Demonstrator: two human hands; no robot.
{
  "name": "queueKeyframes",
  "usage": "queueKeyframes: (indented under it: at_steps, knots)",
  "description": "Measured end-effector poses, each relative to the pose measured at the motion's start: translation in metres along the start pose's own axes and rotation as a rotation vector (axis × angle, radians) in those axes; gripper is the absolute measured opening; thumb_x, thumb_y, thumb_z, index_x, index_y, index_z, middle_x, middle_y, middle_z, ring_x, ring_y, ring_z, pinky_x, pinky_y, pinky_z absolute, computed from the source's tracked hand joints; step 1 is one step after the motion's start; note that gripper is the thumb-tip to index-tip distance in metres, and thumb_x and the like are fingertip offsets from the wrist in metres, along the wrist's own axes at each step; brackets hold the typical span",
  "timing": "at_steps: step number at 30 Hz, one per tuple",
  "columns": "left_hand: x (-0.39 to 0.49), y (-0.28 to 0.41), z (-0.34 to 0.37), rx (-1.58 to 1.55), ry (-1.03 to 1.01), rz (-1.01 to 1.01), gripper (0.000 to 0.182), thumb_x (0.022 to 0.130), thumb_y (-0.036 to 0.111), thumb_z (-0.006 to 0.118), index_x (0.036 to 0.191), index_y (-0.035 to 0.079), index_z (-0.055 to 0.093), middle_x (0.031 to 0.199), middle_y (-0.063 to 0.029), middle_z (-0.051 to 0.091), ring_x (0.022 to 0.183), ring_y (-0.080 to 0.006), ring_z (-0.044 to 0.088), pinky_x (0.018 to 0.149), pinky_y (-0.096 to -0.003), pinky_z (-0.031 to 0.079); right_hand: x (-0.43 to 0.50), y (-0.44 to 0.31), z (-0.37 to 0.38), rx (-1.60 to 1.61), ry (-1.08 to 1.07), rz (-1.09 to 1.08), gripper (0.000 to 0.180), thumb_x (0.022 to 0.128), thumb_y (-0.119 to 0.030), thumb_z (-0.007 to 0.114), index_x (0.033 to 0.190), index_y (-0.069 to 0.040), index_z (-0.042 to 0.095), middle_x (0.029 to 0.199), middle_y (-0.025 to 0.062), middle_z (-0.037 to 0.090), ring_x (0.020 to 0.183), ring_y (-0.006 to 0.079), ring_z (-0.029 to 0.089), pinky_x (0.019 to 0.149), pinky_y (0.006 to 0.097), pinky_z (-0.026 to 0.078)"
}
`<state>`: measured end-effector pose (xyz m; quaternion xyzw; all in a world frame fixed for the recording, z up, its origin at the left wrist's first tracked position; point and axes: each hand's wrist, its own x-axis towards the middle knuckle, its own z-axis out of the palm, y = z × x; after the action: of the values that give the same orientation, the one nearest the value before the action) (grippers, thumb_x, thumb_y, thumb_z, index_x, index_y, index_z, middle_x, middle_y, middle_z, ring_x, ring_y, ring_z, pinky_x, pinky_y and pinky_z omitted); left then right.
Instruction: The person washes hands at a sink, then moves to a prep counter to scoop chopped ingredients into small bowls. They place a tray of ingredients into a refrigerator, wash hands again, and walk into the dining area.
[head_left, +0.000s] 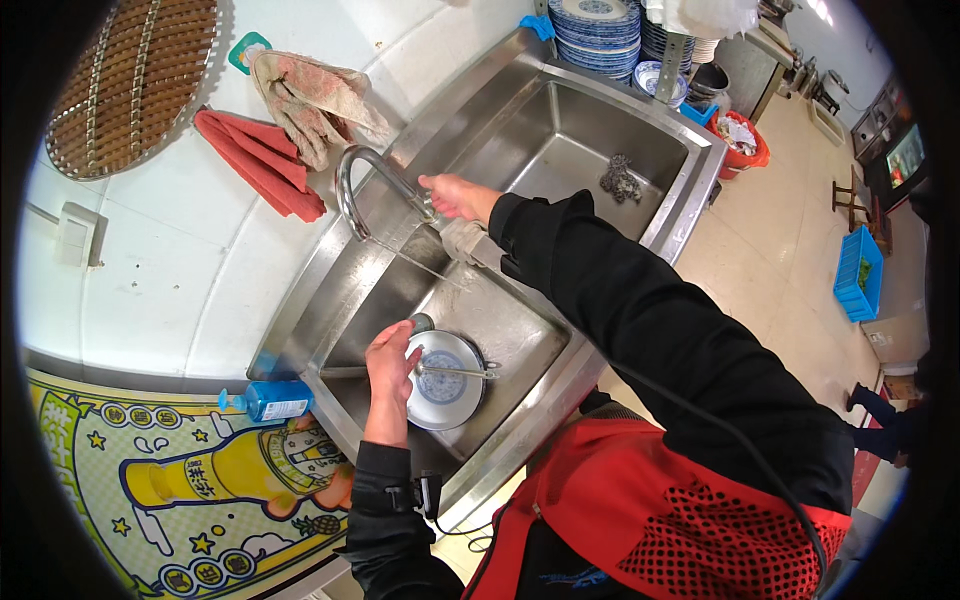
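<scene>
My right hand is closed at the base of the chrome faucet, where its handle is hidden by the fingers. A thin stream of water runs from the spout into the near basin of the stainless steel sink. Inside that basin lies a white plate or shallow bowl with a blue pattern, and a metal spoon or ladle rests across it. My left hand is at the dish's left edge, its fingertips against a small grey cup; whether it grips the cup is unclear.
A pale cloth hangs over the basin divider. In the far basin sits a steel-wool scrubber. A blue soap bottle lies left of the sink; stacked plates stand beyond it. Towels hang on the wall. Another person's legs show at right.
</scene>
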<state>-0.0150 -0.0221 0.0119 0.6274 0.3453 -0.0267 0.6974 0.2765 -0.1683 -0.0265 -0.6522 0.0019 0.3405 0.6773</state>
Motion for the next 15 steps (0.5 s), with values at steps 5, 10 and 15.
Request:
queueKeyframes:
  at_steps: [5,10,15]
  knots:
    - [-0.013,-0.001,-0.007,0.032,-0.04,-0.023,0.03,0.091,0.022,0.064,0.118,0.009,0.063,0.124,-0.0048,0.057,0.117,-0.0277,0.048,0.089,-0.0441,0.051,-0.028,0.0,0.009,-0.01,0.073,-0.064,0.068,0.097,-0.048,0.046,0.145,-0.001,0.034,0.148,0.0198,0.037,0.127,0.0314,0.043,0.103,0.0479,0.037]
    - [-0.019,-0.013,-0.023,-0.031,-0.108,-0.009,0.03,0.094,0.021,0.061,0.12,0.006,0.061,0.12,-0.009,0.058,0.104,-0.0245,0.055,0.08,-0.0367,0.054,-0.098,0.037,0.036,-0.058,0.056,-0.02,0.074,0.096,-0.052,0.046,0.146,0.001,0.029,0.147,0.0214,0.039,0.124,0.0344,0.046,0.098,0.05,0.039]
    - [-0.018,-0.033,-0.003,-0.088,-0.215,0.135,0.021,0.095,0.016,0.057,0.105,-0.001,0.064,0.071,-0.0039,0.059,0.062,-0.0148,0.059,0.051,-0.0246,0.046,-0.198,0.102,0.116,0.172,-0.074,0.208,0.06,0.091,-0.061,0.051,0.12,-0.009,0.054,0.109,0.0117,0.06,0.099,0.023,0.058,0.082,0.0419,0.048]
